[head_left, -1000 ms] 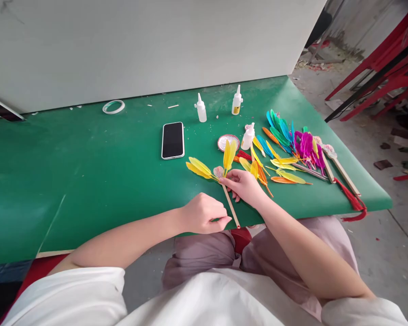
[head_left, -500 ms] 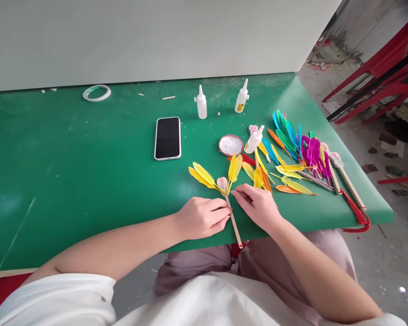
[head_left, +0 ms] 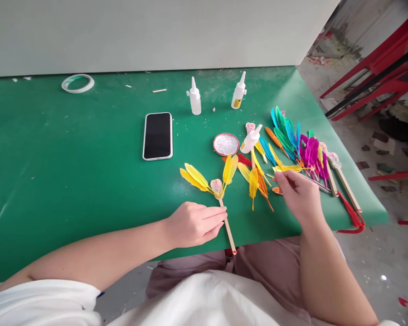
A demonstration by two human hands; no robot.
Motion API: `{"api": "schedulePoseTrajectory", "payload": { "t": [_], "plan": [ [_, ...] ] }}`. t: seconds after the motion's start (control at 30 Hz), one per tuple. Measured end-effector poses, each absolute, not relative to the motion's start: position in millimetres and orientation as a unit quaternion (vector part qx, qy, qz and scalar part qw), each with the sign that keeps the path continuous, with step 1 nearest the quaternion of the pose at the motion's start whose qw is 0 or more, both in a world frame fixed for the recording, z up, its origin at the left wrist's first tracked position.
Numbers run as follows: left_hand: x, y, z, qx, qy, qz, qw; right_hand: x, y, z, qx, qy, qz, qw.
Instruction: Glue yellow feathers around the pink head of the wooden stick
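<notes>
My left hand (head_left: 199, 225) is closed on a flat wooden stick (head_left: 229, 231), its fingers lying across the upper part. A pink heart-shaped piece (head_left: 216, 185) tops the stick, with yellow feathers (head_left: 194, 176) fanning out on both sides. My right hand (head_left: 301, 194) is over the loose feathers, thumb and fingertips pinched together. A yellow feather (head_left: 287, 168) lies right at those fingertips, and an orange feather (head_left: 277, 190) shows partly beneath them. Whatever the pinch holds is hidden. Behind the hand, a thin metal tool (head_left: 321, 186) is partly covered.
Blue, green and magenta feathers (head_left: 311, 151) are heaped at the right beside sticks with a red tassel (head_left: 352, 217). A tilted glue bottle (head_left: 251, 139), a round dish (head_left: 226, 144), two upright bottles (head_left: 196, 100), a phone (head_left: 157, 136) and a tape roll (head_left: 77, 83) lie farther back.
My right hand has moved right, from beside the stick to the loose feathers. My left hand stays on the stick. The whole view has shifted slightly.
</notes>
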State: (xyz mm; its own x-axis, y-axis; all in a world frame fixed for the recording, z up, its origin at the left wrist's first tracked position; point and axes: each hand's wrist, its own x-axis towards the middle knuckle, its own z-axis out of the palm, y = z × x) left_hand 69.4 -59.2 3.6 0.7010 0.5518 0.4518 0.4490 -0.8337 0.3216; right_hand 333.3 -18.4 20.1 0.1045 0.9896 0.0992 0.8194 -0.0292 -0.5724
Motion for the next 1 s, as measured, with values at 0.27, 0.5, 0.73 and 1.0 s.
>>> {"api": "schedulePoseTrajectory", "payload": {
  "t": [0.27,0.5,0.73,1.0],
  "plan": [
    [70.3,-58.6,2.8,0.916,0.265,0.283,0.101,315.8,-19.2,13.9,-0.685,-0.693,0.16,0.157],
    [69.6,-59.4,2.7,0.921,0.264,0.27,0.095,299.8,-21.9,4.2,-0.686,-0.714,0.102,0.097],
    [70.7,-59.5,3.4,0.914,0.266,0.289,0.105,305.0,-19.2,7.0,-0.675,-0.678,0.22,0.192],
    [69.8,-52.7,6.3,0.843,0.338,0.345,0.235,301.0,-17.1,16.4,-0.644,-0.592,0.363,0.321]
  ]
}}
